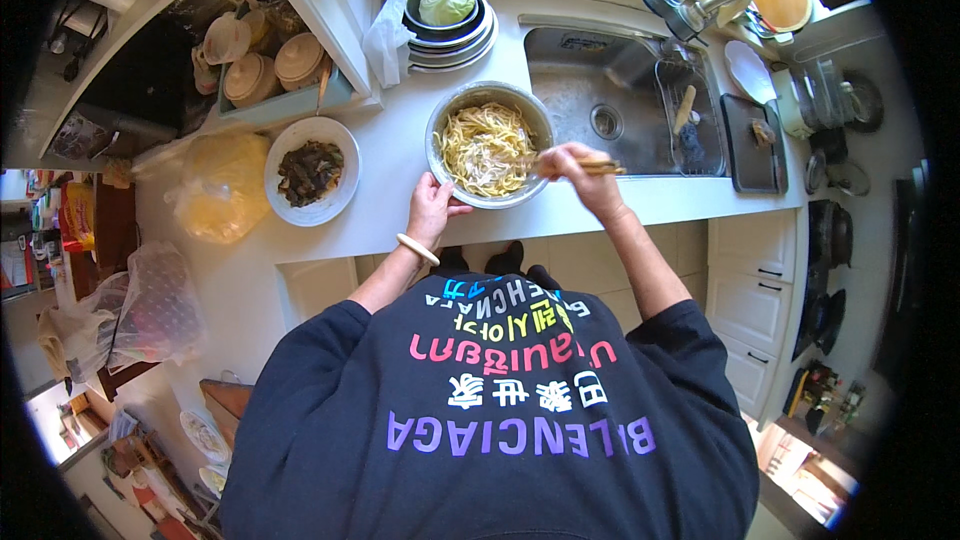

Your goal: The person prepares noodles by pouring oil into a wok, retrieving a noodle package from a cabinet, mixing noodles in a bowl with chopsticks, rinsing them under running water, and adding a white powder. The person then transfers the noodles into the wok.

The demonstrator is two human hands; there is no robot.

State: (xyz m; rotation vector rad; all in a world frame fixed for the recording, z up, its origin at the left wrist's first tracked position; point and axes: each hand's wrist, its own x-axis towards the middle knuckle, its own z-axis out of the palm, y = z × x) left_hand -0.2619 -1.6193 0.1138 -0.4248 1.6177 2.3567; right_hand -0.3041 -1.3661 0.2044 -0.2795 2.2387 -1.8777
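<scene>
A round metal bowl (437,174) stands near the counter's front edge, left of the sink. Inside lie pale yellow noodles or shredded strips (486,136) with a whitish patch of something on them. My left hand (435,208) grips the bowl's near left rim; a pale bangle circles that wrist. Above the bowl's right rim, my right hand (583,171) is closed around chopsticks (604,166), whose blurred tips reach into the strips. To the left sits a white bowl (346,187) with dark, cooked-looking pieces of food (309,171).
A steel sink (570,82) adjoins the bowl on the right, with a dark tray (750,165) beyond it. Stacked dishes (457,52) holding a cabbage (448,2) stand behind. A plastic bag of something yellow (221,187) and a blue-green bin (281,105) are at left.
</scene>
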